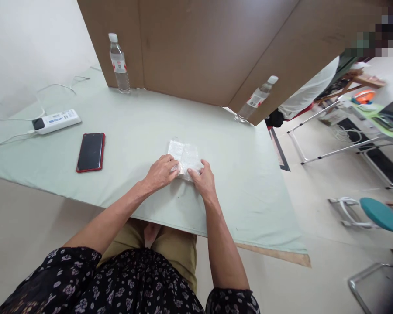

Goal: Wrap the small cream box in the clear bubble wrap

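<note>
A small clear plastic packet [184,157] with something white inside lies flat on the pale green table [137,131]. My left hand [160,172] rests on its near left edge with fingers curled and pinching the plastic. My right hand [203,181] presses on the near right corner, fingers bent down onto it. Both hands touch the packet from the near side. The far half of the packet stays uncovered.
A black phone in a red case [91,151] lies to the left, a white power strip [56,121] with cables beyond it. Two water bottles [119,63] [256,99] stand by brown cardboard walls [196,48]. A teal stool [380,213] and another person [309,93] are at right.
</note>
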A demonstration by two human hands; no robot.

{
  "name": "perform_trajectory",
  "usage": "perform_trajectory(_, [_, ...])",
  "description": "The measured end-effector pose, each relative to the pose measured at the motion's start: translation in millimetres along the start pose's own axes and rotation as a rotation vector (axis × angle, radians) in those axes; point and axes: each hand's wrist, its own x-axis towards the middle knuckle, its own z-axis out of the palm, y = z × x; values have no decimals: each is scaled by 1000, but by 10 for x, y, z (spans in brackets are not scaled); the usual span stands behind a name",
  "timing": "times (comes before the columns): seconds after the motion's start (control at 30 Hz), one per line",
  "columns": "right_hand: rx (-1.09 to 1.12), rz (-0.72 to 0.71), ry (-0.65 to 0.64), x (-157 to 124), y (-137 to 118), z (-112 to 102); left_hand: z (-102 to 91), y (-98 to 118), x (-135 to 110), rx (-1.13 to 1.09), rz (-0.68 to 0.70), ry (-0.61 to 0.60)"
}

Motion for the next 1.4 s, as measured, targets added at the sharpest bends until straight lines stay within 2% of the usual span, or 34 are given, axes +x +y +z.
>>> perform_trajectory(0.3, [217,-108,72,-18,-103,142,-51,169,83,95,-124,-136])
perform_trajectory(0.47, [306,-129,33,18,-148,198,-63,208,108,105,-141,-165])
perform_trajectory(0.8, [118,-197,-11,-7,-314,204,-69,183,156,35,-140,-195])
perform_trajectory(0.97, [34,-250,-90,-9,-336,169,8,110,125,-56,-127,-140])
perform_trajectory(1.2, [117,-358,-372,9,-290,-34,177,-3,42,-296,-124,47])
perform_trajectory(1.33, [18,-437,-428,39,-295,-86,231,-60,-11,-439,-125,141])
perform_trajectory(1.4, [-41,-450,-447,58,-328,-84,223,-74,-37,-497,-170,190])
